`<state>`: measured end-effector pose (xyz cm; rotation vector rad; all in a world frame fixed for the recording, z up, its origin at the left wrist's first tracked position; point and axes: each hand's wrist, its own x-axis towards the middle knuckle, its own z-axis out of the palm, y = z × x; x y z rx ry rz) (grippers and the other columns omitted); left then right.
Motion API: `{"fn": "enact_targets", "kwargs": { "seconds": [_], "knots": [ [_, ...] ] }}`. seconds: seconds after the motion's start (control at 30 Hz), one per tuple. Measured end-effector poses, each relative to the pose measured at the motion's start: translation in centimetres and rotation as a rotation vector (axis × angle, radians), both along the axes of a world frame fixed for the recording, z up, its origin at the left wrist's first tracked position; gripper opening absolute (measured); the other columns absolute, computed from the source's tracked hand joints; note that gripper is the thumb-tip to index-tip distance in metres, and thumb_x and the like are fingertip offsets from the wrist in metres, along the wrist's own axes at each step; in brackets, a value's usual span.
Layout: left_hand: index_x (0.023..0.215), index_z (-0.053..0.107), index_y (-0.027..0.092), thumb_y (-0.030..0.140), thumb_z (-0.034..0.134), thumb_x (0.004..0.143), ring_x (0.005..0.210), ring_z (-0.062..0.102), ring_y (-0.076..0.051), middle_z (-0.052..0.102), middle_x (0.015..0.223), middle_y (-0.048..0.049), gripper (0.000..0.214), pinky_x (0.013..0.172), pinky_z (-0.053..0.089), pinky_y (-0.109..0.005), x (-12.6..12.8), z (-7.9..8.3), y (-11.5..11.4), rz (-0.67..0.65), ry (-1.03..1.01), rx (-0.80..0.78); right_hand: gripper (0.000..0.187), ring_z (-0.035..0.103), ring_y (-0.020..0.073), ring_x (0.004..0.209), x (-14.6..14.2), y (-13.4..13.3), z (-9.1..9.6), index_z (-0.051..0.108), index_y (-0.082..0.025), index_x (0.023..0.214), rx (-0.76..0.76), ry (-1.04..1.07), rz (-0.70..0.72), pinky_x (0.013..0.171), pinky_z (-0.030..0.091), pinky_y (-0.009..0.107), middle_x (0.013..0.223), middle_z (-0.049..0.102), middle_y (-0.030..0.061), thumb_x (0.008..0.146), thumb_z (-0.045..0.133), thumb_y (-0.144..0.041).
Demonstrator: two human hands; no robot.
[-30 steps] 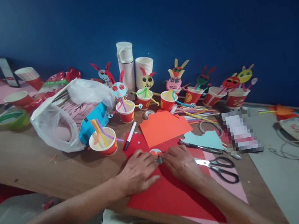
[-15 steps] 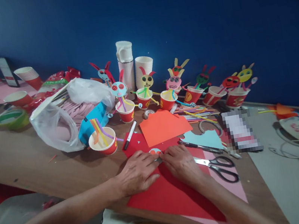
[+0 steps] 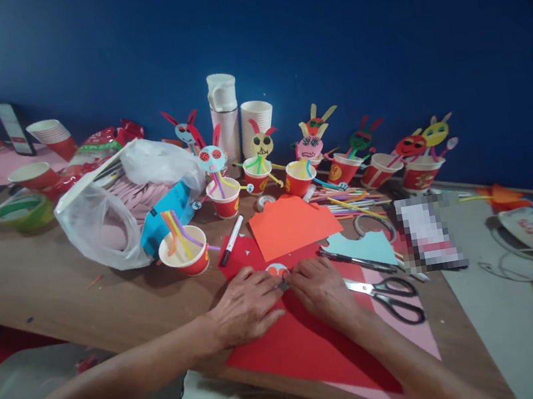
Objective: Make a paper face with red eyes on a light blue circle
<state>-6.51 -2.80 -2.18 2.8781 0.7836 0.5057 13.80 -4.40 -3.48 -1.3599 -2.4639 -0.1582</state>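
My left hand [image 3: 246, 307] and my right hand [image 3: 322, 290] rest side by side on a red paper sheet [image 3: 310, 347] at the table's near edge. Their fingertips meet and pinch a small dark object [image 3: 284, 285] that I cannot make out. Just beyond the fingertips lies a small round paper face [image 3: 276, 269], light blue with red eyes. Black-handled scissors [image 3: 390, 296] lie right of my right hand on a pink sheet [image 3: 409, 332]. A red paper cup [image 3: 184, 253] holding coloured straws stands to the upper left, and a black marker [image 3: 231, 240] lies beside it.
An orange sheet [image 3: 290, 224] and a light blue scrap [image 3: 365, 248] lie behind my hands. A row of red cups with paper monster faces [image 3: 312, 165] lines the blue wall. A white plastic bag [image 3: 106, 211], a thermos [image 3: 225, 118], stacked cups [image 3: 256, 122] and green tape [image 3: 25, 210] stand to the left.
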Motion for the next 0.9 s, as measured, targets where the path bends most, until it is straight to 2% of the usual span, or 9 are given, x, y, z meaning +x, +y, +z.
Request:
{"fn": "enact_targets", "kwargs": {
  "seconds": [0.33,0.43,0.53,0.63,0.77,0.9],
  "knots": [
    [0.111,0.054,0.018,0.035,0.046,0.086,0.105,0.049,-0.02,0.059,0.115,-0.0049,0.031,0.093,0.029,-0.039,0.0,-0.2,0.1,0.001,0.004,-0.011,0.019,0.047,0.0144,0.068,-0.2,-0.1,0.1,0.065,-0.019,0.082,0.011,-0.005,-0.013,0.068,0.028,0.029,0.07,0.055,0.0035,0.085,0.047,-0.017],
    [0.112,0.054,0.018,0.034,0.046,0.086,0.107,0.048,-0.021,0.059,0.115,-0.0055,0.031,0.093,0.029,-0.04,0.0,-0.2,0.1,-0.005,0.011,-0.012,0.019,0.048,0.014,0.07,0.0,0.0,0.1,0.065,-0.02,0.087,0.002,0.023,-0.003,0.07,0.029,0.029,0.071,0.056,0.0029,0.086,0.047,-0.017],
    [0.114,0.053,0.019,0.033,0.046,0.086,0.109,0.046,-0.021,0.058,0.116,-0.0058,0.031,0.093,0.03,-0.04,0.0,-0.1,0.2,-0.011,0.009,-0.014,0.019,0.05,0.0134,0.073,1.0,0.2,0.5,0.066,-0.021,0.092,0.005,0.097,-0.012,0.073,0.03,0.028,0.072,0.058,0.0021,0.087,0.047,-0.018],
    [0.113,0.053,0.019,0.032,0.047,0.086,0.109,0.046,-0.021,0.058,0.116,-0.006,0.031,0.093,0.031,-0.039,0.0,0.1,0.2,-0.018,0.002,-0.01,0.018,0.053,0.014,0.077,2.7,0.7,1.2,0.066,-0.022,0.09,0.009,0.155,-0.089,0.073,0.031,0.028,0.076,0.061,0.0025,0.086,0.049,-0.018],
    [0.113,0.054,0.019,0.032,0.045,0.087,0.109,0.046,-0.022,0.058,0.117,-0.0062,0.03,0.093,0.031,-0.039,0.0,0.2,0.1,-0.022,0.008,-0.019,0.017,0.055,0.0148,0.079,4.6,1.1,2.0,0.067,-0.022,0.087,-0.02,0.177,-0.177,0.071,0.031,0.029,0.081,0.063,0.0021,0.086,0.051,-0.019],
    [0.113,0.054,0.02,0.033,0.044,0.087,0.11,0.046,-0.022,0.058,0.118,-0.0066,0.03,0.093,0.031,-0.04,-0.1,-0.1,0.2,-0.013,0.006,-0.018,0.016,0.055,0.0151,0.078,5.6,1.4,2.1,0.067,-0.022,0.087,-0.002,0.185,-0.194,0.071,0.031,0.029,0.078,0.063,0.0016,0.086,0.051,-0.022]
  ]
}}
